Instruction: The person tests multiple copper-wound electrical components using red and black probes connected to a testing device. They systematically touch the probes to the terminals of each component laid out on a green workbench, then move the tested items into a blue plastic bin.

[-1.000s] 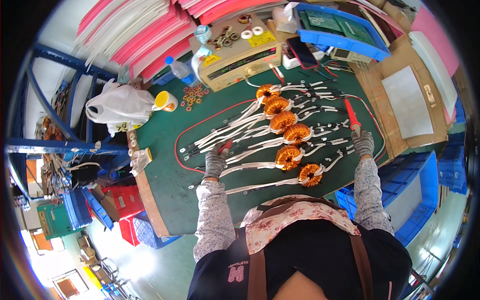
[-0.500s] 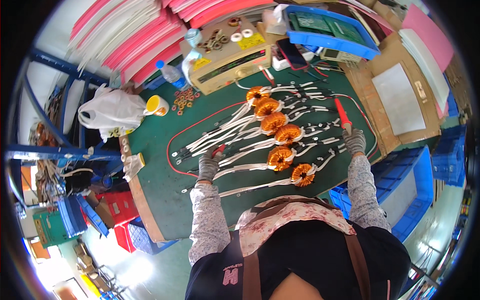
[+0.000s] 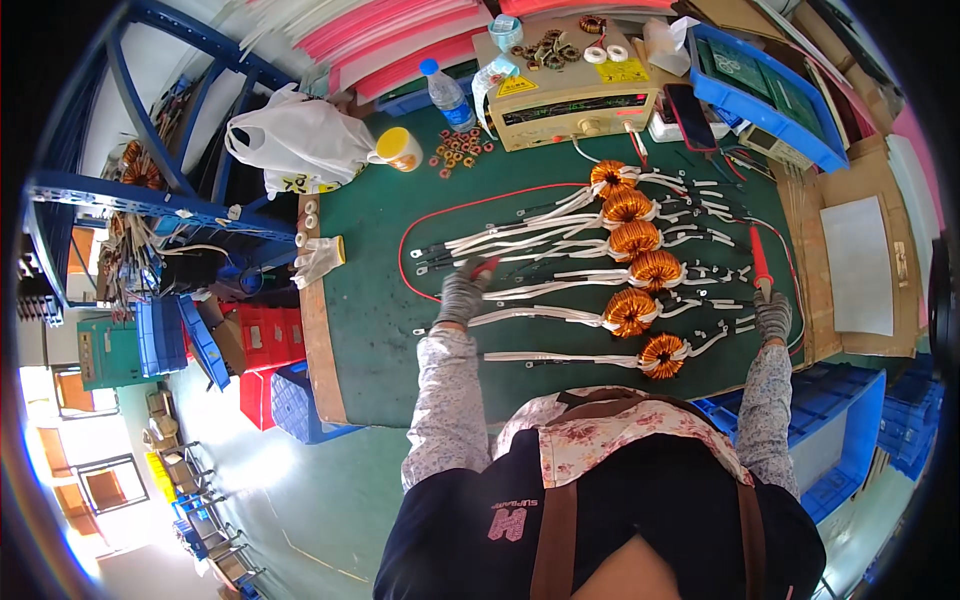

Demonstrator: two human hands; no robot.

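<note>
Several copper-wound ring coils (image 3: 629, 312) lie in a column on the green work mat (image 3: 390, 370), with white-sleeved leads stretching left and shorter leads with black-sleeved ends to the right. My left hand (image 3: 463, 296), in a grey glove, is closed on a small red probe (image 3: 485, 267) above the left lead ends. A red wire (image 3: 470, 207) loops across the mat to that hand; the probe's tip is hard to make out. My right hand (image 3: 773, 315), also gloved, grips a larger red test probe (image 3: 761, 258) pointing away from me, just right of the right-hand lead ends.
Behind the coils stands a beige bench instrument (image 3: 570, 118) with small rings on top. A bottle (image 3: 448, 95), yellow-lidded mug (image 3: 398, 150) and white plastic bag (image 3: 300, 140) are at the back left. Cardboard (image 3: 815, 270) borders the right; a blue crate (image 3: 835, 440) sits below it.
My view has turned, so the whole bench appears farther right. Both hands still grip their red probes and stay near the same lead ends.
</note>
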